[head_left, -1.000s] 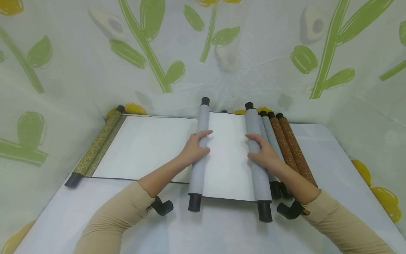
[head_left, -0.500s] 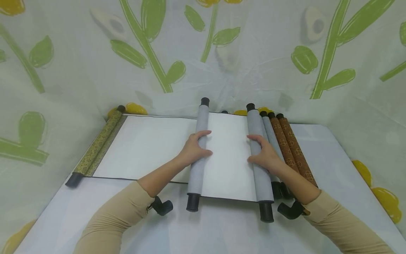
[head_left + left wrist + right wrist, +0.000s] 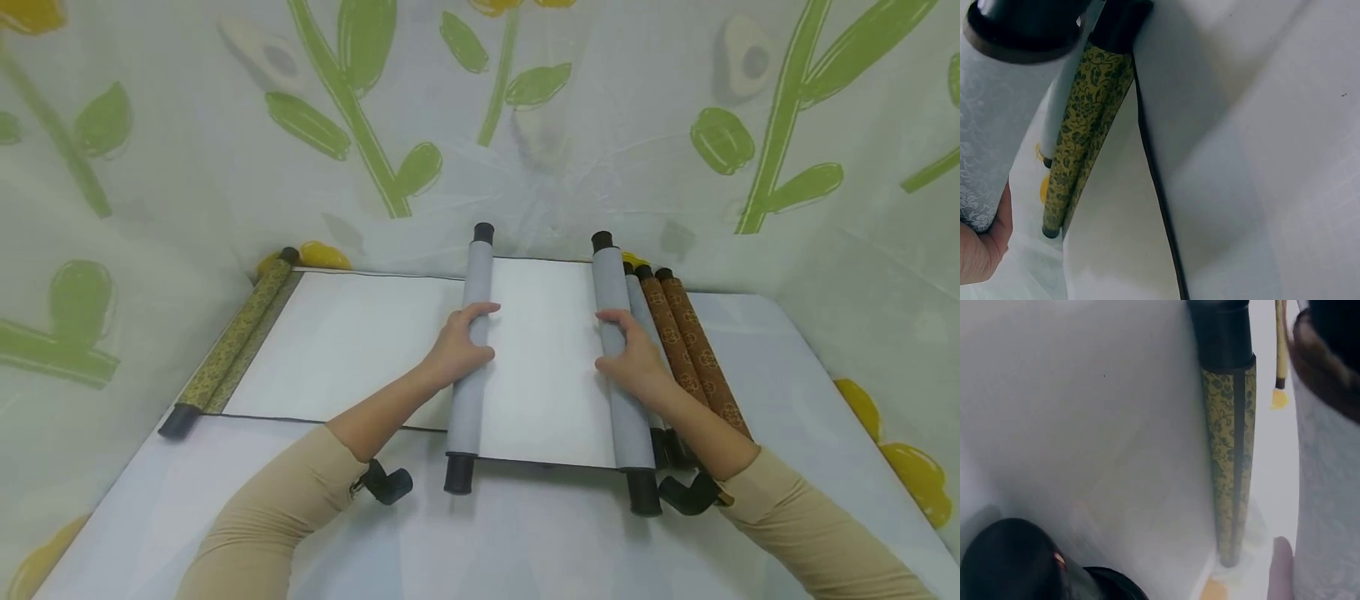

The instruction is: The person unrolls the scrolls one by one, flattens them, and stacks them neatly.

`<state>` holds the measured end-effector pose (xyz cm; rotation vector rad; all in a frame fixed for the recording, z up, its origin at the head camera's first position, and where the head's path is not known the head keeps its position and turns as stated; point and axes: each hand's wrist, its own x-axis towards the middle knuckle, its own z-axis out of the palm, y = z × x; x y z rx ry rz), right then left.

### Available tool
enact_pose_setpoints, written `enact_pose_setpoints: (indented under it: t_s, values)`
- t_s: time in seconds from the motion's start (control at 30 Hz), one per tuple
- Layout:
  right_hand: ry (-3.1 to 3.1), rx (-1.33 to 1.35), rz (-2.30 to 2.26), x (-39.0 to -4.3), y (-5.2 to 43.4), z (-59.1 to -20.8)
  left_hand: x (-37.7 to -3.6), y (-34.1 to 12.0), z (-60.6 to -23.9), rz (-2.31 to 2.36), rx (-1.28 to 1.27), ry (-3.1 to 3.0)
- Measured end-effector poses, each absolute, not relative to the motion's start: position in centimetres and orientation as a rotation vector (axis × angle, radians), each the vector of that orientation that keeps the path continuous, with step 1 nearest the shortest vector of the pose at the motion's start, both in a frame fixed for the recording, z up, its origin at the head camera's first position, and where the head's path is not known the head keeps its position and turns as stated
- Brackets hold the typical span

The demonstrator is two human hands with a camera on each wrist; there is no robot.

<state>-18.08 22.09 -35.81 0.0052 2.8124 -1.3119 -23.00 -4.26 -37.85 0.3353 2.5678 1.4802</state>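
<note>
A hanging scroll with pale grey rollers and black end knobs is held partly unrolled, a strip of white paper (image 3: 547, 375) stretched between. My left hand (image 3: 459, 346) grips the left roller (image 3: 467, 417) near its middle, thumb and fingers round it. The right roller (image 3: 633, 437) is in the grip of my right hand (image 3: 637, 358) the same way. In the left wrist view the silvery floral cloth of the roller (image 3: 991, 125) shows above my fingers. A fingertip (image 3: 1282, 562) lies along the roller in the right wrist view. Most of both palms is hidden.
Left of my hands lies an unrolled scroll with a yellow-green patterned roller (image 3: 240, 342) and white paper (image 3: 352, 342). On the right, a grey roll (image 3: 647, 317) and brown patterned rolls (image 3: 708, 358) lie side by side. A wrist camera mount (image 3: 386, 482) hangs under my left sleeve.
My right hand has moved right with its roller, so the paper strip between the rollers is wider. The near knobs sit slightly higher in view. My left hand has hardly moved.
</note>
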Motion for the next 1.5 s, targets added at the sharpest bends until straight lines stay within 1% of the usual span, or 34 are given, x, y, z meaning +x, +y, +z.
enact_pose_setpoints:
  t_s: [0.33, 0.7, 1.0, 1.37, 1.5]
  values:
    - [2.687, -0.014, -1.350, -17.9, 22.8, -35.4, -23.0, -4.7, -37.9, 1.472, 0.374, 2.578]
    - [2.720, 0.033, -1.328, -17.8, 23.0, -35.8, -23.1, -5.4, -38.2, 1.469, 0.317, 2.559]
    - [2.784, -0.007, -1.310, -18.2, 22.9, -36.1, -23.3, -5.9, -38.3, 1.467, 0.305, 2.537]
    - [2.711, 0.026, -1.334, -18.3, 23.2, -35.7, -23.5, -6.6, -38.2, 1.422, 0.357, 2.575]
    - [2.682, 0.001, -1.312, -18.4, 23.5, -35.7, -23.6, -6.9, -38.2, 1.405, 0.345, 2.569]
